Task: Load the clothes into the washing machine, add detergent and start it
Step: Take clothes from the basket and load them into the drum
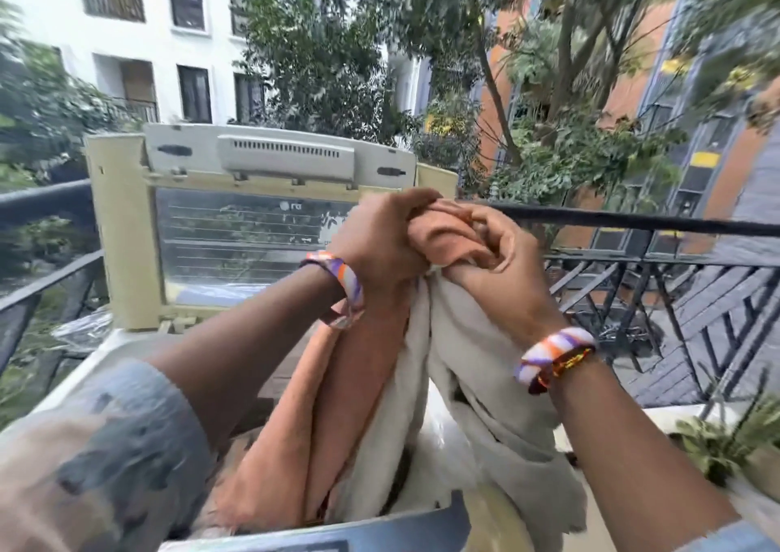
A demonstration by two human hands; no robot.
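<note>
A top-loading washing machine stands before me, its yellowed lid (253, 214) raised upright with a clear window. Both hands hold a bunch of clothes high over the tub opening. My left hand (375, 239) grips the top of an orange cloth (337, 404). My right hand (494, 264) clutches the same bundle together with a cream-white cloth (472, 382). Both cloths hang down from my fists into the machine's opening. The front rim of the machine (358, 530) shows at the bottom. The tub's inside is hidden by my arms and the cloths.
A black metal balcony railing (633, 226) runs behind and to the right of the machine. A potted green plant (726, 446) stands at the lower right. Trees and apartment buildings fill the background.
</note>
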